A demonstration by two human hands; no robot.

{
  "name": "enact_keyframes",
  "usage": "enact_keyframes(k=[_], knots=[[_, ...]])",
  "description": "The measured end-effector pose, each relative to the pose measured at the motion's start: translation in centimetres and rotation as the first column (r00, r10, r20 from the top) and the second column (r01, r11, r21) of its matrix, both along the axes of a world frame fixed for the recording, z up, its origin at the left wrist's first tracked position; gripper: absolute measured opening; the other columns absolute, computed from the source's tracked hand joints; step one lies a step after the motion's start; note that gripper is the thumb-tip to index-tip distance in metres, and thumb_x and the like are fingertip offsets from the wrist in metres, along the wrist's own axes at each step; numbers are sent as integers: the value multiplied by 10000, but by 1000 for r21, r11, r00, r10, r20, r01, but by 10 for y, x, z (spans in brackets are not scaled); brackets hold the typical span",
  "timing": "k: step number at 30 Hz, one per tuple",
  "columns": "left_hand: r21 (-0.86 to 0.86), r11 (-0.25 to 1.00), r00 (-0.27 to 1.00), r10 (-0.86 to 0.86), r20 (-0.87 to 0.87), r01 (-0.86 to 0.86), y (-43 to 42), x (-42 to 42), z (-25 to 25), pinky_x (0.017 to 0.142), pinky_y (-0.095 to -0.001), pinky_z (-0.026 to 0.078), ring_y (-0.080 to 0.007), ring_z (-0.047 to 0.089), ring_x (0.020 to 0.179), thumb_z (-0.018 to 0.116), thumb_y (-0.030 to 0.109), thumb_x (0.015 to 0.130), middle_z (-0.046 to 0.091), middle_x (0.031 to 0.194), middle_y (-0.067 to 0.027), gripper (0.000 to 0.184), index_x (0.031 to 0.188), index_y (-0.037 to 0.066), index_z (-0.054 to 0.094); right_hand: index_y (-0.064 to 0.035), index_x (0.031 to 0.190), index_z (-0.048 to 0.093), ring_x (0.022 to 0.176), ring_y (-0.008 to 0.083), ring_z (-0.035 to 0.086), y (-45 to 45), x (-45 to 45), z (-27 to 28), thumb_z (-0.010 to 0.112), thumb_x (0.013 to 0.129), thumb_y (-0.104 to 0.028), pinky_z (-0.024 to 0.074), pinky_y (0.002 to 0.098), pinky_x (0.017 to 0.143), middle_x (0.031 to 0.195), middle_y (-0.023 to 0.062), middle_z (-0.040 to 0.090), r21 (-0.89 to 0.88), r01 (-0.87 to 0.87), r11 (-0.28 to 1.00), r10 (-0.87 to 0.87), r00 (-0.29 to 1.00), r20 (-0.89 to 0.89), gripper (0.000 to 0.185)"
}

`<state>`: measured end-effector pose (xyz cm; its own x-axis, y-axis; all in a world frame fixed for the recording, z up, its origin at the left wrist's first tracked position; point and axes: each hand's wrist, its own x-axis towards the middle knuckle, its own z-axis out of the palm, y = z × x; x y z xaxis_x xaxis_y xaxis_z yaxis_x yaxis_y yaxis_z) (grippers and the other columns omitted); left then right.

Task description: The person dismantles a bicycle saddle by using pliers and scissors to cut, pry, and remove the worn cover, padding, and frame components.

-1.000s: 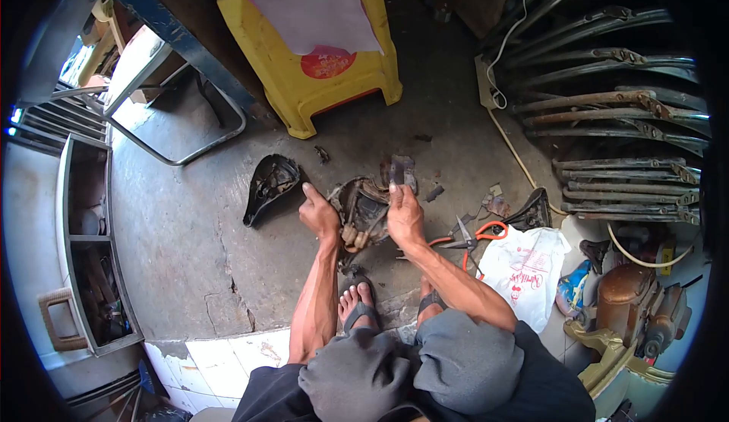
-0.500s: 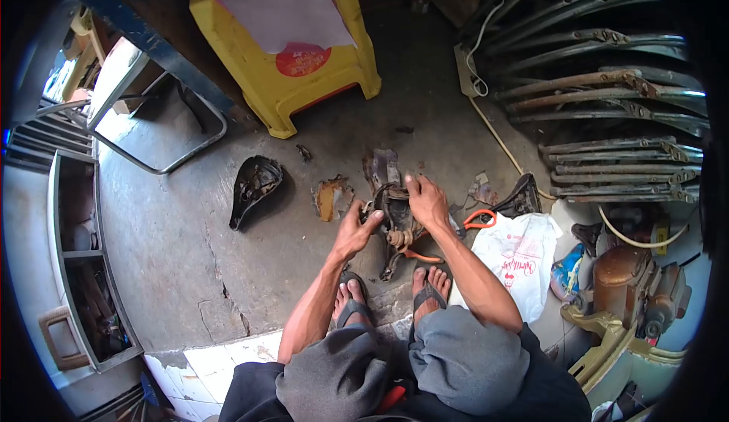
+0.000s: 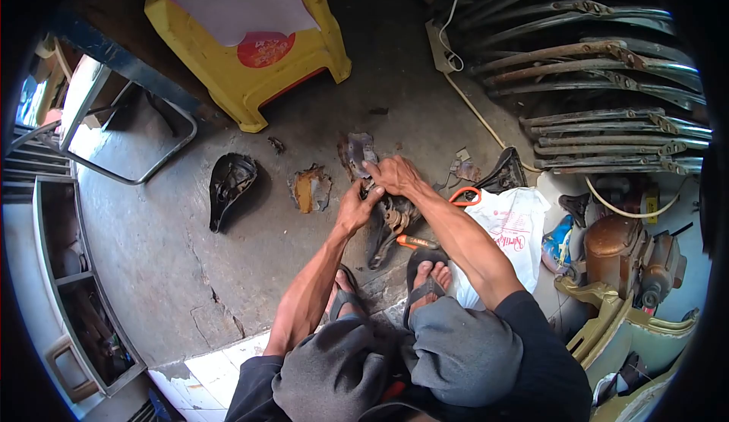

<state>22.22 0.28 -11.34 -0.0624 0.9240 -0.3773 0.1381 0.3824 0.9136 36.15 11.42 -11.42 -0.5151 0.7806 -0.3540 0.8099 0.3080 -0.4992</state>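
Note:
A worn dark bicycle saddle (image 3: pixel 381 246) stands on the floor between my feet, nose toward me, its rusty clamp and frame (image 3: pixel 396 217) facing up. My left hand (image 3: pixel 355 208) grips its wide rear end from the left, thumb on top. My right hand (image 3: pixel 396 177) is closed over the same rear edge, beside the left fingertips. What lies beneath the fingers is hidden. A torn greyish scrap (image 3: pixel 360 151) lies just beyond my hands. An orange-handled tool (image 3: pixel 414 242) rests right of the saddle nose.
A second saddle shell (image 3: pixel 230 186) and a yellowed foam scrap (image 3: pixel 311 188) lie to the left. Orange scissor handles (image 3: pixel 465 196), a white plastic bag (image 3: pixel 505 228) and another dark saddle (image 3: pixel 510 171) are at right. A yellow stool (image 3: pixel 304 80) and stacked metal frames (image 3: pixel 607 76) stand beyond.
My right hand has moved left and inward across the saddle's rear end, close to my left hand. The saddle has tilted slightly, and the whole view has shifted.

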Motion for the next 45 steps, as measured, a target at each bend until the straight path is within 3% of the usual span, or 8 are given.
enact_keyframes(k=[4, 13, 19, 24, 35, 38, 42, 45], knots=[[-64, 998, 953, 21, 301, -2, -5, -13, -5, 925, -344, 481, -220, 635, 974, 748, 351, 906, 693, 1110, -122, 519, 1211, -41, 598, -11, 824, 755, 862, 480, 684, 13, -27, 50, 394, 1007, -544, 527, 558, 850, 866, 303, 689, 67, -51, 996, 46, 996, 73, 669], [-159, 976, 988, -153, -24, 148, -16, 1, -10, 974, -365, 465, -266, 639, 1083, 726, 349, 887, 697, 1154, -195, 540, 1270, -17, 619, 0, 836, 751, 857, 496, 681, -14, -1, -4, 360, 1020, -535, 542, 546, 838, 859, 290, 697, 44, -139, 989, 134, 987, 87, 688], [-244, 933, 956, -288, -60, 266, -29, 20, 8, 788, -397, 482, -259, 631, 857, 707, 389, 882, 676, 885, -152, 426, 1091, 20, 662, 6, 763, 736, 809, 495, 675, -47, 31, 13, 373, 1018, -537, 542, 543, 812, 781, 303, 670, -19, 91, 996, -89, 993, 71, 701], [28, 963, 917, -244, -317, 266, -43, 31, 8, 775, -522, 478, -481, 634, 874, 652, 310, 932, 662, 925, -280, 317, 1013, 9, 594, 1, 736, 736, 770, 499, 672, -49, 29, 5, 404, 994, -487, 543, 543, 799, 737, 300, 659, 39, 122, 992, -124, 990, 61, 645], [221, 877, 871, -334, -359, 428, -96, 14, 32, 693, -515, 496, -471, 625, 820, 650, 193, 928, 622, 919, -238, 210, 956, 22, 533, 0, 848, 756, 873, 488, 689, -43, 25, 2, 401, 984, -499, 549, 520, 862, 877, 300, 693, -25, 129, 991, -124, 979, 161, 628], [128, 920, 782, -234, -578, 370, -67, 4, 56, 737, -482, 522, -414, 658, 912, 729, 391, 867, 647, 963, -201, 436, 1034, 26, 559, 7, 851, 752, 904, 485, 686, -50, 26, 8, 379, 998, -509, 539, 531, 873, 895, 296, 696, -49, 95, 994, -88, 987, 137, 653], [-354, 666, 417, -711, -566, 656, -35, 19, 47, 786, -444, 568, -352, 701, 982, 737, 529, 792, 715, 1076, -175, 529, 1053, 70, 726, -19, 1070, 718, 1002, 462, 663, -53, 24, -10, 253, 1069, -421, 499, 557, 922, 1029, 250, 710, 40, -22, 999, 15, 985, 174, 615], [-180, 730, 482, -593, -645, 659, -41, 20, 29, 714, -462, 583, -342, 729, 828, 688, 195, 711, 736, 834, -152, 170, 828, 91, 754, 9, 993, 746, 1020, 476, 658, -52, 15, 7, 229, 1067, -461, 490, 568, 946, 1007, 307, 696, 94, 41, 995, -62, 971, 232, 703]])
